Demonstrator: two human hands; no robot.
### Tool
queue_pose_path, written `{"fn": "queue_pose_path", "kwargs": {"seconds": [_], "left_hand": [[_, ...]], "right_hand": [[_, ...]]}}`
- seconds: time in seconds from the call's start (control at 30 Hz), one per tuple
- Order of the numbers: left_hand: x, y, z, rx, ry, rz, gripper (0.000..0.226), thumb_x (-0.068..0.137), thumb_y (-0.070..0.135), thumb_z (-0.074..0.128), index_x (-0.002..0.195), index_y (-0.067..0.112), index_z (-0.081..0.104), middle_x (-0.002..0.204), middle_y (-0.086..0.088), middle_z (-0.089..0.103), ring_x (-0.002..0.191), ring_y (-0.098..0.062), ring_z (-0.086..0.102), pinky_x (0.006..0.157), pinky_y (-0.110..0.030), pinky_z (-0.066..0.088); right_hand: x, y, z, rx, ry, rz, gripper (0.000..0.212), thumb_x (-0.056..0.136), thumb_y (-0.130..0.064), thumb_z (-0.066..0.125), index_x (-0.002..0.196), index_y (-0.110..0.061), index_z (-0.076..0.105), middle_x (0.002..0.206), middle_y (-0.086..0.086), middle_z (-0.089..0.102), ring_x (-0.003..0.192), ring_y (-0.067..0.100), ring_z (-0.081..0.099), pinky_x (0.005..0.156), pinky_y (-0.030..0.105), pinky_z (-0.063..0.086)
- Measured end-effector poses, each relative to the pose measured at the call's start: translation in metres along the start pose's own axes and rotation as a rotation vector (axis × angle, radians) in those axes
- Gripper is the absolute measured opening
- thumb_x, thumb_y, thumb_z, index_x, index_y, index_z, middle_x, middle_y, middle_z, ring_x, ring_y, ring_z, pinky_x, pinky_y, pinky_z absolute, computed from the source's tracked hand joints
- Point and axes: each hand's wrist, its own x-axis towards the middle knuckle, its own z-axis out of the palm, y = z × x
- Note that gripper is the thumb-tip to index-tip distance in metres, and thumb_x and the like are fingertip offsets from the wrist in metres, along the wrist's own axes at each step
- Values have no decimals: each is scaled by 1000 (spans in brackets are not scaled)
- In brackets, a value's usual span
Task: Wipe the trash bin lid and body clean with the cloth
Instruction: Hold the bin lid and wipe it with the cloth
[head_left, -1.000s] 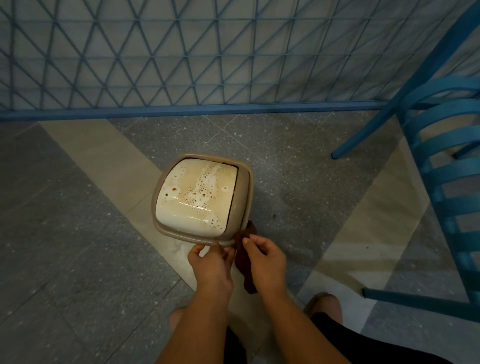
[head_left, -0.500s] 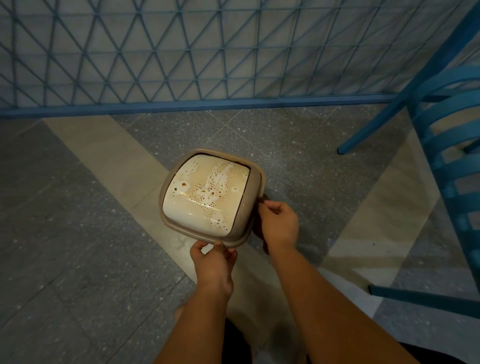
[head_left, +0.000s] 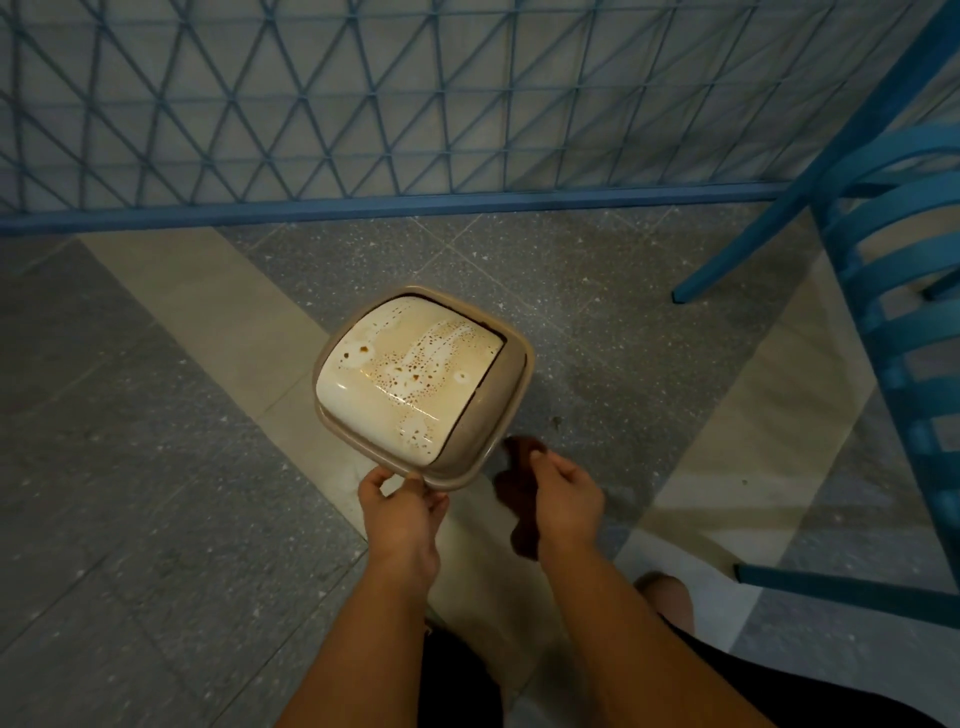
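Observation:
A beige trash bin (head_left: 498, 415) stands on the floor below me, seen from above. Its cream swing lid (head_left: 405, 374) is speckled with brown stains and streaks. My left hand (head_left: 402, 506) pinches the bin's near rim. My right hand (head_left: 566, 499) grips a dark brown cloth (head_left: 519, 499) beside the bin's near right corner; the cloth hangs down under the hand, and whether it touches the bin's side is hidden. The bin's body is mostly hidden under the lid.
A blue wire-mesh fence (head_left: 415, 104) with a blue base rail runs across the back. A blue slatted chair (head_left: 893, 322) stands at the right, its legs reaching onto the grey and cream tiled floor (head_left: 156, 467). My knees show at the bottom.
My right hand with the cloth moved from the bin's right side back toward me, to the near right corner. The bin has turned slightly. My left hand keeps its hold on the rim.

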Motion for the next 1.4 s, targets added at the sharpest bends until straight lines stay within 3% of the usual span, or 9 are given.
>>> {"fn": "queue_pose_path", "kwargs": {"seconds": [0.1,0.27,0.43,0.57,0.73,0.83,1.07,1.3,1.4], "left_hand": [[10,11,-6,-63,48,10,40,94,5,55,130,20,44,107,-13,64,94,-24,64,92,-37,50],[10,11,-11,-54,38,18,55,92,2,58,139,25,40,116,-13,63,103,-25,65,92,-39,53],[15,9,-10,-46,-5,27,55,92,3,58,138,27,43,114,-13,66,101,-26,67,83,-37,56],[15,10,-8,-100,-32,31,51,92,-2,52,134,26,49,109,-15,68,99,-29,67,84,-41,55],[13,11,-8,-51,-72,55,53,90,-4,53,134,24,49,107,-17,68,102,-31,66,84,-42,56],[20,12,-10,-29,-26,32,57,89,-3,57,138,26,46,116,-15,66,99,-31,68,85,-44,57],[19,11,-11,-10,-10,37,53,93,2,56,139,24,45,111,-15,68,99,-28,68,79,-38,57],[22,12,-12,2,-17,47,51,91,0,55,136,23,48,110,-13,68,98,-28,68,88,-44,56],[24,14,-13,22,-19,50,52,92,0,55,137,22,45,111,-16,67,99,-29,68,84,-40,56]], "right_hand": [[-2,-21,-3,23,-137,-117,19,85,-23,68,103,-18,68,103,-1,67,90,10,62,78,24,49],[-19,-29,10,122,-336,-209,28,85,-21,67,112,-24,67,108,-3,70,101,13,65,90,35,53],[-36,-35,25,93,-348,-329,25,86,-20,66,108,-30,67,108,-8,69,101,6,64,89,28,53],[-67,-12,28,-211,-493,-660,17,83,-23,68,97,-32,72,100,-11,68,96,2,64,84,26,54],[-59,-12,35,-439,-303,-1005,17,82,-36,64,97,-34,72,91,-13,66,88,5,61,74,26,54],[-43,-35,35,-230,-185,-882,15,84,-26,67,98,-31,71,100,-8,66,92,0,59,80,14,48],[-30,-45,34,-2,-151,-496,14,87,-23,64,100,-27,68,103,-7,68,98,3,61,87,27,53],[-51,-12,28,-219,-260,-762,10,85,-29,65,94,-29,65,95,-16,66,92,-1,61,79,23,52],[-27,-43,34,-229,-184,-689,8,85,-34,63,91,-31,65,103,-13,60,96,3,58,80,19,47]]}}
